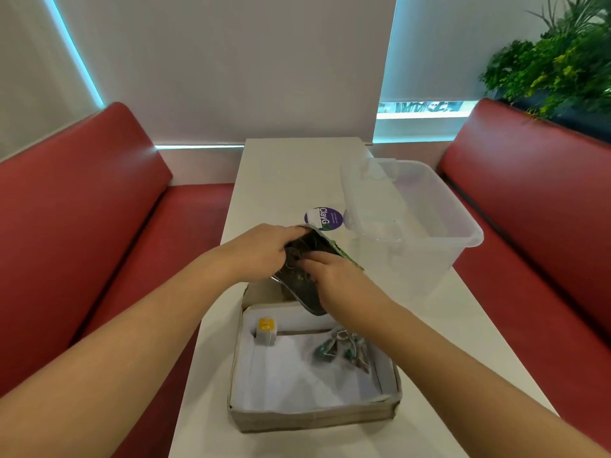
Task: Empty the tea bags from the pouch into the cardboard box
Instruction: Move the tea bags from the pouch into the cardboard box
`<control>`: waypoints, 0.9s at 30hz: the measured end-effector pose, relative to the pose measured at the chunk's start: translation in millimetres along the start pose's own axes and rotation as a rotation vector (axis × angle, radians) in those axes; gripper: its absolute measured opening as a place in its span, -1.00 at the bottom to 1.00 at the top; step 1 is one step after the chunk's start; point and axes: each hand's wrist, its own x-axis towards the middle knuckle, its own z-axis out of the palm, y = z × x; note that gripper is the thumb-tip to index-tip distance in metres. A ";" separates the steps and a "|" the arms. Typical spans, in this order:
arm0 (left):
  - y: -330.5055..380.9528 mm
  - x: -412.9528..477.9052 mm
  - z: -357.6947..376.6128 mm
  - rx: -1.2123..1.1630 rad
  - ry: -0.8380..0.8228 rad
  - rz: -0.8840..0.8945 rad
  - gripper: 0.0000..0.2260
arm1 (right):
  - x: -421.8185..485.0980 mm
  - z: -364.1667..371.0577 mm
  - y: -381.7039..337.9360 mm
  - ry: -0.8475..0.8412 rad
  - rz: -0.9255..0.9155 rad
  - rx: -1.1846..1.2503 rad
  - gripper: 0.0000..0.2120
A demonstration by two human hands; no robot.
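Note:
The dark, shiny pouch with a green printed edge hangs tilted over the far end of the cardboard box, mouth facing me. My left hand grips its upper left side. My right hand has its fingers inside the pouch's open mouth, on its right side. The box is lined with white paper. A small heap of tea bags with strings lies in its far right corner. A single tea bag with a yellow tag leans in the far left corner.
A clear plastic tub stands on the white table to the right, close to the pouch. A round purple sticker lies just behind the hands. Red benches flank the narrow table on both sides.

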 end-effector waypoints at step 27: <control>-13.3 9.4 -2.4 -0.093 0.001 -0.024 -0.51 | -40.4 -8.1 -8.3 0.219 -0.125 -0.028 -0.70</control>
